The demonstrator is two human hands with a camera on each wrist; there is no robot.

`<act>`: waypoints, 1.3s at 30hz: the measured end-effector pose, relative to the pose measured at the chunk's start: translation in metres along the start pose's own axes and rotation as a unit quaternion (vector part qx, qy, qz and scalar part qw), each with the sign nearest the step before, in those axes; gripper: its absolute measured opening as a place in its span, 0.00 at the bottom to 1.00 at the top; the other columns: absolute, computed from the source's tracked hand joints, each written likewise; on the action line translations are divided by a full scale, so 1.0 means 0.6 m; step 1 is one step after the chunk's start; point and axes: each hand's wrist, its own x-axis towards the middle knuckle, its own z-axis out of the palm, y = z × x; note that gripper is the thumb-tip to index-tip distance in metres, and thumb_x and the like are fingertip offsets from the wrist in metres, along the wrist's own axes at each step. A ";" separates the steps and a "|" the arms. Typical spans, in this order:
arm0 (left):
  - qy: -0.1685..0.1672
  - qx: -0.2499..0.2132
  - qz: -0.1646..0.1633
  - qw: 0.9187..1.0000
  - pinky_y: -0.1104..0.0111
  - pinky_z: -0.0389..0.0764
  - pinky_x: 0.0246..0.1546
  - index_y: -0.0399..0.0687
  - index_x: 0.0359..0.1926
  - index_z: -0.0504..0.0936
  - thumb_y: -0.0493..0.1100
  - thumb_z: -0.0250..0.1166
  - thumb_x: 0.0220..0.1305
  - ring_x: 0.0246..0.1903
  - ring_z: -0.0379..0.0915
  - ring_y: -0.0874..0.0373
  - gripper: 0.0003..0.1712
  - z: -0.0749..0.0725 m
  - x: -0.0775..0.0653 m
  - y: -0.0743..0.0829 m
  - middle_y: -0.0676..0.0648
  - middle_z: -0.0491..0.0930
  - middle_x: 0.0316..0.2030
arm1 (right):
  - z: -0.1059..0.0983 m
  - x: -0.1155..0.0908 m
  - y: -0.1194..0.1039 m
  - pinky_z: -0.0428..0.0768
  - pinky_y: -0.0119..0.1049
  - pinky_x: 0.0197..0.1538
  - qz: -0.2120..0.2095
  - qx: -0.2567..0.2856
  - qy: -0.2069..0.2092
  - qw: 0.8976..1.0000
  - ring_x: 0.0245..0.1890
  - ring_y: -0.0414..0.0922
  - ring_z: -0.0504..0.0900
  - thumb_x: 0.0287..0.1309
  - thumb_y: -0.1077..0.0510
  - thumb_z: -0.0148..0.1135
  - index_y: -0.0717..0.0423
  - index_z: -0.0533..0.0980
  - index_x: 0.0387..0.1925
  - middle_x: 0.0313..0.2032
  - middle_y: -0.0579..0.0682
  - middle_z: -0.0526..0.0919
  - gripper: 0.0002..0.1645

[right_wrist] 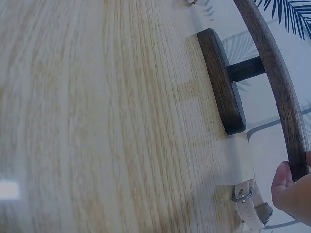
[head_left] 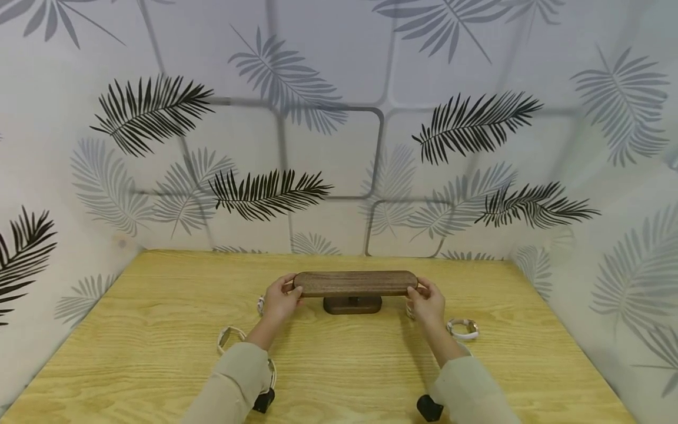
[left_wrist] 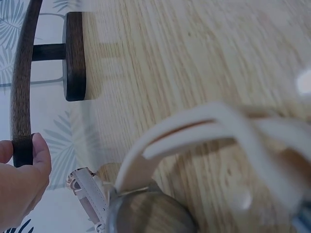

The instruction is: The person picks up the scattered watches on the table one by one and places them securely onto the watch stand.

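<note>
A dark wooden T-shaped stand [head_left: 354, 284] stands upright near the far part of the table, its long slightly curved bar raised on a short post above a rounded base [head_left: 352, 305]. At the bar's left end, my left hand [head_left: 281, 300] pinches it between thumb and fingers. My right hand [head_left: 428, 305] grips the opposite end the same way. Beside the left hand lies a pale-strapped watch [left_wrist: 88, 194]. Below the right hand sits another watch with a light strap and buckle [right_wrist: 250, 204], partly hidden by that hand in the head view.
On the wood-grain table [head_left: 339, 371], a cream-strapped watch [head_left: 225, 339] lies left of my left forearm. A white watch [head_left: 464, 330] lies right of my right wrist. A large blurred watch [left_wrist: 150, 213] fills the near left wrist view. Leaf-patterned fabric [head_left: 328, 147] hangs behind the table.
</note>
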 end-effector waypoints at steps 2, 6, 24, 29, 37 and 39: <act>0.000 -0.005 -0.001 1.000 0.60 0.82 0.38 0.37 0.61 0.66 0.32 0.54 0.63 0.25 0.75 0.60 0.24 -0.002 -0.001 -0.001 0.31 0.71 0.50 | -0.001 -0.003 -0.002 0.80 0.24 0.37 -0.001 0.001 -0.002 1.000 0.30 0.36 0.72 0.59 0.66 0.52 0.66 0.63 0.58 0.36 0.51 0.68 0.24; 0.000 -0.008 -0.002 1.000 0.61 0.82 0.39 0.36 0.60 0.66 0.32 0.55 0.62 0.31 0.76 0.55 0.24 -0.005 -0.006 -0.002 0.31 0.71 0.49 | -0.003 -0.008 -0.002 0.80 0.24 0.38 0.000 0.002 -0.011 1.000 0.30 0.35 0.73 0.59 0.67 0.52 0.67 0.62 0.57 0.36 0.50 0.69 0.24; -0.023 -0.003 0.012 1.000 0.61 0.82 0.41 0.35 0.57 0.69 0.30 0.56 0.60 0.35 0.77 0.59 0.22 -0.024 -0.029 -0.009 0.33 0.71 0.47 | -0.027 -0.036 -0.001 0.80 0.29 0.45 0.006 0.000 -0.059 0.998 0.33 0.35 0.72 0.59 0.67 0.53 0.68 0.59 0.57 0.40 0.53 0.67 0.26; -0.030 -0.003 0.017 0.999 0.60 0.82 0.42 0.34 0.57 0.69 0.30 0.56 0.60 0.36 0.77 0.58 0.22 -0.030 -0.037 -0.012 0.34 0.71 0.46 | -0.032 -0.042 0.000 0.79 0.26 0.42 0.005 -0.020 -0.065 0.998 0.35 0.37 0.73 0.59 0.66 0.53 0.68 0.59 0.58 0.41 0.53 0.68 0.26; -0.045 -0.019 0.029 0.998 0.61 0.82 0.41 0.33 0.56 0.69 0.30 0.56 0.60 0.35 0.76 0.61 0.22 -0.037 -0.045 -0.020 0.34 0.71 0.46 | -0.037 -0.052 0.001 0.79 0.25 0.36 0.003 -0.018 -0.058 0.998 0.29 0.33 0.73 0.57 0.67 0.55 0.69 0.60 0.56 0.35 0.48 0.68 0.26; -0.048 -0.022 0.034 0.998 0.62 0.82 0.40 0.32 0.56 0.69 0.29 0.56 0.60 0.35 0.76 0.61 0.22 -0.038 -0.048 -0.021 0.33 0.71 0.46 | -0.038 -0.057 0.001 0.79 0.25 0.36 0.007 -0.016 -0.059 0.998 0.29 0.33 0.73 0.57 0.67 0.55 0.69 0.61 0.55 0.34 0.47 0.68 0.25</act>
